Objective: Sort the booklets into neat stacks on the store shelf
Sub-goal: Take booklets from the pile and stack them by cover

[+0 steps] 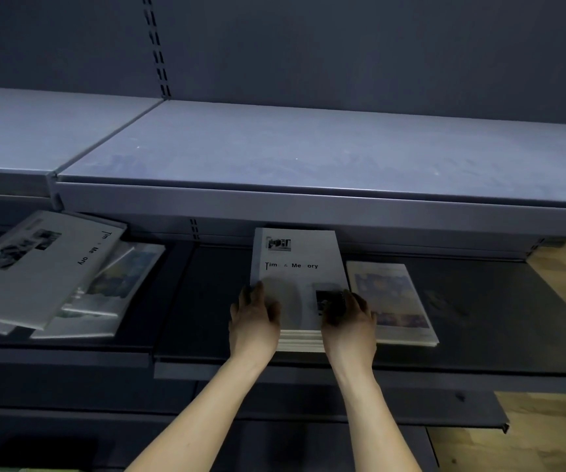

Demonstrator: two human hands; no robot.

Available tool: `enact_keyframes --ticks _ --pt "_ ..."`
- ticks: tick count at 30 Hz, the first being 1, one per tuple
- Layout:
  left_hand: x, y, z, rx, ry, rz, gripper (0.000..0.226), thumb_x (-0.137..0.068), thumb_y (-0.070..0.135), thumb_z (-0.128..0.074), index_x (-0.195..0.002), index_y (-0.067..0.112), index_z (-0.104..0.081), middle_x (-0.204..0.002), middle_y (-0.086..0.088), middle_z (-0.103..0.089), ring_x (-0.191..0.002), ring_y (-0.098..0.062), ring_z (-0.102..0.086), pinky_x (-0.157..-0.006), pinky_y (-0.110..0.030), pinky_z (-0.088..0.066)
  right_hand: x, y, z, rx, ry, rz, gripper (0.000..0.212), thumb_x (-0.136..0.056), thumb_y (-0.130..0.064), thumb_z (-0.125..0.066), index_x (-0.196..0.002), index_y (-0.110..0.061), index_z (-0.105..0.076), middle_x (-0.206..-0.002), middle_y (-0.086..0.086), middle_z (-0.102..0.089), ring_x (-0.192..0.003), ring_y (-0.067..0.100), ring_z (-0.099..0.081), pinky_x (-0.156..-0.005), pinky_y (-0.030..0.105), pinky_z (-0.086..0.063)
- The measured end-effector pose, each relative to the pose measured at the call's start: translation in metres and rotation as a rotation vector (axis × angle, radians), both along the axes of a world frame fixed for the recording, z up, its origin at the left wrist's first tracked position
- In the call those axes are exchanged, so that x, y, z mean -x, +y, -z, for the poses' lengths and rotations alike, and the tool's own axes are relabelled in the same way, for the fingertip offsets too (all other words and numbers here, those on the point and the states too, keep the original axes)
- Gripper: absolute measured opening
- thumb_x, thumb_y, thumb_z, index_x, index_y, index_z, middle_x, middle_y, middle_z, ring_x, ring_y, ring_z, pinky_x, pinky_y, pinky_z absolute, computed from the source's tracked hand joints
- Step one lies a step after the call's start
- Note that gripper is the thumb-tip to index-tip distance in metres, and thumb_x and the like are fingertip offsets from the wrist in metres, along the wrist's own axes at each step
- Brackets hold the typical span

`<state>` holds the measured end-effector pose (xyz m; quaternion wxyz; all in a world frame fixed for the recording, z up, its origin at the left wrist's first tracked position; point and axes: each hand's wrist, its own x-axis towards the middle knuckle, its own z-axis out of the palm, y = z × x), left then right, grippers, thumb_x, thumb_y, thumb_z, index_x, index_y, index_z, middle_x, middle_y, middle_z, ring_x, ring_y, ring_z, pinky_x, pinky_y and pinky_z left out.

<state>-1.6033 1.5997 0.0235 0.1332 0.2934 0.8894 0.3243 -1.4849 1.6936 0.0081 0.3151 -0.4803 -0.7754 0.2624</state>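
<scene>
A stack of white "Time & Memory" booklets (296,267) lies on the dark lower shelf (479,321), its far end under the shelf above. My left hand (254,318) presses on the stack's near left edge and my right hand (349,318) on its near right corner. Both hands rest on the top cover with fingers curled. Just right of it sits a lower stack of booklets with a blue and yellow painted cover (390,301). At the far left, a loose pile (36,267) of both kinds lies askew, a white booklet on top of painted ones.
The grey upper shelf (308,155) juts out above the booklets, its front lip low over the stacks. A slotted upright (157,46) runs up the back panel. More dark shelves (308,413) lie below. Wooden flooring (547,437) shows at the right.
</scene>
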Motion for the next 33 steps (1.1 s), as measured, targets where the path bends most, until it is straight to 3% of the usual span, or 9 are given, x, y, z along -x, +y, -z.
enact_keyframes --ticks 4,7,10,12,13,18,27,30,33 --pt "0.011 -0.01 -0.001 -0.118 -0.047 -0.001 0.052 -0.098 0.037 -0.052 -0.147 0.029 -0.037 -0.146 -0.006 -0.042 -0.134 -0.025 -0.038 -0.102 -0.035 -0.041 0.006 -0.011 -0.007 -0.032 -0.029 0.058 0.041 -0.093 -0.021 -0.062 -0.133 -0.014 -0.058 -0.144 0.012 -0.048 -0.129 0.039 -0.045 -0.096 0.052 -0.049" --pt "0.021 -0.021 -0.006 -0.177 -0.081 -0.043 0.056 -0.097 0.039 -0.054 -0.149 0.028 -0.035 -0.149 -0.005 -0.039 -0.136 -0.023 -0.039 -0.091 -0.025 -0.038 0.017 -0.023 -0.016 -0.113 0.028 0.025 0.043 -0.09 -0.021 -0.066 -0.132 -0.015 -0.06 -0.144 0.01 -0.048 -0.132 0.033 -0.044 -0.1 0.051 -0.048" --pt "0.034 -0.037 -0.007 -0.194 -0.086 -0.085 0.056 -0.095 0.036 -0.059 -0.147 0.03 -0.039 -0.151 -0.004 -0.038 -0.134 -0.022 -0.043 -0.086 -0.023 -0.042 0.035 -0.041 -0.021 -0.104 0.106 -0.12 0.038 -0.092 -0.018 -0.065 -0.13 -0.014 -0.061 -0.136 0.006 -0.053 -0.127 0.023 -0.051 -0.1 0.027 -0.047" --pt "0.043 -0.051 -0.009 -0.206 -0.068 -0.118 0.054 -0.093 0.035 -0.06 -0.144 0.03 -0.043 -0.146 -0.004 -0.043 -0.125 -0.02 -0.052 -0.082 -0.025 -0.049 0.048 -0.058 -0.024 -0.044 0.15 -0.204 0.037 -0.093 -0.016 -0.064 -0.13 -0.016 -0.06 -0.131 0.001 -0.054 -0.117 0.012 -0.054 -0.092 0.004 -0.037" --pt "0.048 -0.059 -0.01 -0.215 -0.06 -0.133 0.053 -0.093 0.035 -0.061 -0.143 0.03 -0.045 -0.144 -0.004 -0.046 -0.123 -0.019 -0.054 -0.083 -0.027 -0.051 0.055 -0.066 -0.026 0.004 0.169 -0.24 0.037 -0.094 -0.016 -0.063 -0.131 -0.018 -0.059 -0.129 -0.002 -0.053 -0.112 0.007 -0.054 -0.087 0.001 -0.036" --pt "0.078 -0.104 -0.017 -0.25 -0.006 -0.218 0.05 -0.092 0.032 -0.062 -0.14 0.025 -0.049 -0.139 -0.001 -0.051 -0.121 -0.02 -0.055 -0.088 -0.033 -0.052 0.099 -0.106 -0.028 0.194 0.219 -0.36 0.038 -0.097 -0.024 -0.061 -0.135 -0.024 -0.055 -0.126 -0.01 -0.056 -0.107 0.006 -0.059 -0.093 0.024 -0.051" --pt "0.144 -0.194 -0.026 -0.256 0.087 -0.353 0.043 -0.089 0.023 -0.058 -0.132 0.02 -0.054 -0.128 -0.007 -0.055 -0.116 -0.027 -0.053 -0.09 -0.044 -0.05 0.173 -0.178 -0.033 0.291 0.14 -0.472 0.043 -0.097 -0.027 -0.059 -0.14 -0.026 -0.051 -0.125 -0.009 -0.058 -0.096 -0.008 -0.055 -0.071 -0.001 -0.04" --pt "0.165 -0.223 -0.025 -0.267 0.133 -0.399 0.042 -0.09 0.02 -0.058 -0.133 0.02 -0.055 -0.131 -0.006 -0.053 -0.123 -0.026 -0.046 -0.096 -0.042 -0.046 0.199 -0.205 -0.034 0.312 0.141 -0.514 0.044 -0.097 -0.028 -0.059 -0.14 -0.025 -0.05 -0.123 -0.008 -0.059 -0.099 -0.003 -0.057 -0.073 0.001 -0.04" --pt "0.186 -0.252 -0.026 -0.277 0.149 -0.435 0.047 -0.09 0.021 -0.057 -0.137 0.02 -0.052 -0.134 -0.005 -0.052 -0.126 -0.026 -0.043 -0.1 -0.043 -0.043 0.224 -0.231 -0.033 0.336 0.129 -0.558 0.041 -0.097 -0.027 -0.058 -0.138 -0.025 -0.051 -0.123 -0.006 -0.062 -0.107 0.007 -0.06 -0.083 0.014 -0.044"
